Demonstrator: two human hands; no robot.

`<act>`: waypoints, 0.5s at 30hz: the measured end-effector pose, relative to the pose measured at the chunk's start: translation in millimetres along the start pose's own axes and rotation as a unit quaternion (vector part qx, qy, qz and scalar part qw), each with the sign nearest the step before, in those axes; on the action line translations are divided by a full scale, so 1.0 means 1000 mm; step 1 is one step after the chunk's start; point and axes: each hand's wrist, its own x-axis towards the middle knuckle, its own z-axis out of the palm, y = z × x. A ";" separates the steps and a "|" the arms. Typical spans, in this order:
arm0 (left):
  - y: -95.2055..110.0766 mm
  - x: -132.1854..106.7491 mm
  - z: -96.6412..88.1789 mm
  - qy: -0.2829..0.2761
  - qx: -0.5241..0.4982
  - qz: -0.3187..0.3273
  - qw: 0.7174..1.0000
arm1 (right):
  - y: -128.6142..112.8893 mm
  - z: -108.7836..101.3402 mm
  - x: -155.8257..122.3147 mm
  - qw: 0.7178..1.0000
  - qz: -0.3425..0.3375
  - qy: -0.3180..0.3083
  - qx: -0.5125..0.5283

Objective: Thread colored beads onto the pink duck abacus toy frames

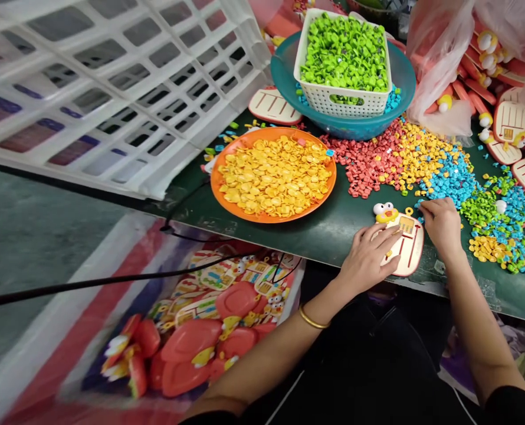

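A cream toy board point(409, 255) with red slots and a bug-eyed, yellow-beaked head point(385, 212) lies on the green table near its front edge. Resting on its left side is my left hand point(373, 251), fingers spread over the surface. My right hand point(442, 227) is just past the board's right edge, beside the pile of small blue pieces point(450, 176). Its thumb and fingertips are drawn together, and whatever they pinch is too small to name. Close by lie small green pieces point(477, 209) and flat yellow pieces point(490, 249).
An orange plate point(274, 219) heaped with yellow pieces stands left of the board. Behind it, a white basket point(342, 97) of green pieces sits in a teal basin point(284, 65). A white plastic crate point(125, 88) leans at left. Below, a striped sack point(125, 254) holds toy parts.
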 end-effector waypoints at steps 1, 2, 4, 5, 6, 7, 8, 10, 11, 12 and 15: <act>0.000 0.000 0.000 0.000 -0.002 0.000 1.000 | -0.001 0.000 -0.006 1.000 0.001 0.027 0.015; 0.001 0.000 -0.001 0.004 -0.005 -0.001 1.000 | -0.004 0.000 -0.013 0.998 0.001 0.050 0.031; 0.000 0.000 0.000 0.012 -0.014 -0.004 1.000 | -0.009 0.001 -0.029 0.997 -0.009 0.064 0.051; 0.000 0.000 0.000 0.014 -0.017 -0.005 1.000 | -0.011 0.002 -0.036 0.997 -0.018 0.057 0.055; 0.000 -0.001 0.001 0.017 -0.021 -0.005 1.000 | -0.014 0.003 -0.043 0.997 -0.026 0.045 0.058; -0.001 -0.001 0.001 0.022 -0.024 -0.007 0.999 | -0.016 0.004 -0.048 0.997 -0.032 0.035 0.064; -0.001 -0.001 0.002 0.029 -0.026 -0.010 0.999 | -0.017 0.005 -0.051 0.996 -0.035 0.027 0.074; -0.002 -0.002 0.003 0.043 -0.033 -0.017 0.998 | -0.019 0.004 -0.054 0.994 -0.028 0.017 0.105; -0.002 -0.002 0.003 0.049 -0.036 -0.021 0.998 | -0.019 0.003 -0.054 0.993 -0.020 0.013 0.120; -0.002 -0.002 0.003 0.052 -0.039 -0.022 0.998 | -0.019 0.001 -0.053 0.991 -0.009 0.010 0.132; -0.003 -0.003 0.004 0.052 -0.044 -0.021 0.997 | -0.022 -0.004 -0.049 0.988 0.026 -0.013 0.152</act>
